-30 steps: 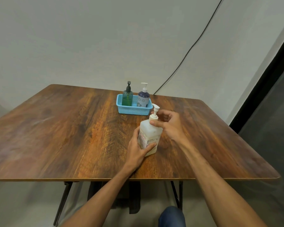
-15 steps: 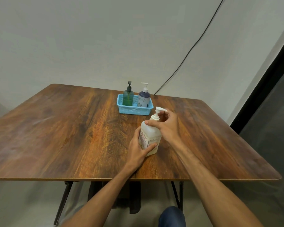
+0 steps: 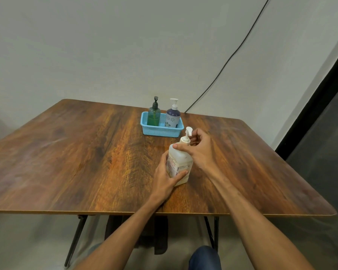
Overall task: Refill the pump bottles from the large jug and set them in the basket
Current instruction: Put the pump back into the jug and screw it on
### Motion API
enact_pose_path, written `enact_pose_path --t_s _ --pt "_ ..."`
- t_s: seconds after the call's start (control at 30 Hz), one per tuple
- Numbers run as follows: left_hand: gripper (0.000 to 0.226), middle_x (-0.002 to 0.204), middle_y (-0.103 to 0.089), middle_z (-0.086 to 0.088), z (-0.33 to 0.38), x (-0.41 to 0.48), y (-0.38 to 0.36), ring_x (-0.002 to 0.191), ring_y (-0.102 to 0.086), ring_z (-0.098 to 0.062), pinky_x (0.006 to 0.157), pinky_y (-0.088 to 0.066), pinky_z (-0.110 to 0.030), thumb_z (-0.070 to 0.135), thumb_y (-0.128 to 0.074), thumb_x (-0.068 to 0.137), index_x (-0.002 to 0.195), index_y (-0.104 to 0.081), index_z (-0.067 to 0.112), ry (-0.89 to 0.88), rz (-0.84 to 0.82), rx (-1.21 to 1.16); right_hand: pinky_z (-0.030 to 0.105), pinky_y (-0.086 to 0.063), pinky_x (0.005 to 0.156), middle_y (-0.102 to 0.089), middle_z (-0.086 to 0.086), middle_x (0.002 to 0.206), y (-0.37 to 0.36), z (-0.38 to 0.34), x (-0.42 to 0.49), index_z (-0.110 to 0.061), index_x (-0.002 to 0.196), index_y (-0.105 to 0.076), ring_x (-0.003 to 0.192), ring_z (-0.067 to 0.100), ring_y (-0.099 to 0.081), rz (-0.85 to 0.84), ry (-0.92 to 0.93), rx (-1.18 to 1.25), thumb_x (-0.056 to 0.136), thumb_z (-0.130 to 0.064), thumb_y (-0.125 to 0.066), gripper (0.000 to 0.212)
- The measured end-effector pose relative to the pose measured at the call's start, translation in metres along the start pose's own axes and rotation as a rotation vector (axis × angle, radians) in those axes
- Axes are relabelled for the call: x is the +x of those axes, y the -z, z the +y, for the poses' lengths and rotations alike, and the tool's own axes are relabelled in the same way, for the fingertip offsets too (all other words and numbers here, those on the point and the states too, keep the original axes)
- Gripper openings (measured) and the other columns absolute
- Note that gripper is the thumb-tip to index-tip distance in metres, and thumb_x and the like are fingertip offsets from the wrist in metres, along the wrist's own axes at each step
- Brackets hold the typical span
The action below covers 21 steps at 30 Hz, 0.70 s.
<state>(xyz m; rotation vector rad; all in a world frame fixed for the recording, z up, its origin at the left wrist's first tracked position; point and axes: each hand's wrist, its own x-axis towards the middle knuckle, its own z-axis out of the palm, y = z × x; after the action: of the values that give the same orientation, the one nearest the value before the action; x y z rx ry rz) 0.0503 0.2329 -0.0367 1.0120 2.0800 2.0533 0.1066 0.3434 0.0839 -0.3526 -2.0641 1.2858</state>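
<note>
Firmly, left hand (image 3: pixel 164 180) fingers round the white pump bottle (image 3: pixel 180 161), right hand (image 3: pixel 200 151) fingers clamped on its collar (image 3: pixel 184 141)

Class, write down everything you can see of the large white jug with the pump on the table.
The large white jug looks like translucent off-white plastic, squarish, with a printed label on its side. A white pump tops its neck. It stands upright on the wooden table, nearer the person than the blue basket and apart from it. The left hand grips its body; the right hand holds the pump's collar, thumb on the jug's shoulder.
</note>
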Motion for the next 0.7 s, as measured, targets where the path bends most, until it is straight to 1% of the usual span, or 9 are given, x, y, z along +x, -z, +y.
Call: enact_pose_path --t_s 0.07,0.13,0.2,0.27,0.37,0.47,0.6,0.67,0.7 --pt "0.083 0.134 -0.059 0.013 0.0 0.0 0.0 0.124 -0.056 -0.004 0.104 -0.052 -0.036 0.037 -0.087 0.078 0.147 -0.041 0.028 0.0 -0.003 -0.004 0.013 -0.049 0.065 -0.063 0.0 0.089 0.002 -0.001 0.003 -0.004 0.096 -0.059 0.075 -0.001 -0.056 -0.052 -0.005 0.0 0.063 -0.014 -0.093 0.048" --pt "0.083 0.135 -0.058 0.012 -0.001 0.001 0.0 0.126 -0.056 -0.005 0.104 -0.053 -0.039 0.04 -0.086 0.078 0.147 -0.041 0.028 0.003 -0.005 -0.002 0.022 -0.055 0.08 -0.069 0.0 0.107 0.009 0.0 0.005 -0.007 0.114 -0.062 0.096 0.01 -0.065 -0.137 -0.024 -0.008 0.068 -0.014 -0.09 0.055" --pt "0.083 0.135 -0.057 0.013 -0.001 0.0 0.0 0.126 -0.055 -0.003 0.105 -0.052 -0.037 0.038 -0.086 0.078 0.147 -0.041 0.027 -0.004 -0.002 0.008 0.032 -0.055 0.088 -0.072 0.001 0.113 0.014 0.002 0.006 -0.009 0.12 -0.065 0.104 0.015 -0.068 -0.158 -0.034 0.0 0.073 -0.008 -0.086 0.052" --pt "0.083 0.135 -0.057 0.013 -0.002 0.001 0.0 0.125 -0.055 -0.003 0.104 -0.052 -0.034 0.038 -0.086 0.079 0.147 -0.04 0.026 -0.012 -0.008 0.008 0.034 -0.056 0.084 -0.074 0.002 0.105 0.012 0.002 0.003 -0.009 0.109 -0.071 0.098 0.017 -0.07 -0.094 -0.017 -0.002 0.072 -0.007 -0.086 0.04" --pt "0.082 0.134 -0.058 0.015 0.0 0.0 0.0 0.123 -0.056 -0.001 0.103 -0.051 -0.029 0.035 -0.087 0.079 0.147 -0.041 0.028 -0.02 -0.004 0.01 0.019 -0.053 0.066 -0.07 0.002 0.088 0.0 0.0 -0.003 -0.004 0.092 -0.065 0.076 0.01 -0.062 0.044 0.009 -0.015 0.06 -0.015 -0.094 0.045" --pt "0.082 0.134 -0.058 0.015 0.0 0.0 -0.001 0.124 -0.056 -0.001 0.103 -0.052 -0.029 0.034 -0.087 0.079 0.147 -0.041 0.028 -0.011 0.001 0.004 0.013 -0.048 0.064 -0.064 0.002 0.09 -0.001 0.001 -0.002 -0.002 0.098 -0.061 0.077 0.007 -0.055 0.019 0.0 0.008 0.059 -0.014 -0.095 0.053" --pt "0.082 0.135 -0.056 0.016 -0.003 0.0 0.0 0.126 -0.054 -0.002 0.104 -0.051 -0.032 0.039 -0.085 0.079 0.147 -0.04 0.027 -0.008 -0.002 0.016 0.031 -0.053 0.091 -0.069 0.001 0.117 0.009 0.006 0.002 -0.011 0.122 -0.063 0.108 0.015 -0.064 -0.146 -0.037 -0.035 0.071 -0.011 -0.088 0.057" --pt "0.083 0.135 -0.055 0.017 -0.004 0.0 -0.001 0.126 -0.053 -0.001 0.104 -0.051 -0.031 0.038 -0.085 0.079 0.148 -0.04 0.027 -0.008 -0.004 0.028 0.041 -0.054 0.094 -0.073 0.0 0.111 0.01 0.007 0.002 -0.013 0.116 -0.07 0.105 0.018 -0.067 -0.107 -0.029 -0.028 0.073 -0.006 -0.085 0.046" --pt "0.084 0.135 -0.055 0.016 -0.004 0.001 -0.001 0.126 -0.053 -0.001 0.104 -0.051 -0.032 0.038 -0.086 0.079 0.148 -0.04 0.027 -0.01 -0.005 0.03 0.041 -0.055 0.091 -0.075 -0.001 0.105 0.009 0.006 0.001 -0.014 0.108 -0.073 0.099 0.017 -0.069 -0.072 -0.022 -0.024 0.071 -0.006 -0.085 0.04"
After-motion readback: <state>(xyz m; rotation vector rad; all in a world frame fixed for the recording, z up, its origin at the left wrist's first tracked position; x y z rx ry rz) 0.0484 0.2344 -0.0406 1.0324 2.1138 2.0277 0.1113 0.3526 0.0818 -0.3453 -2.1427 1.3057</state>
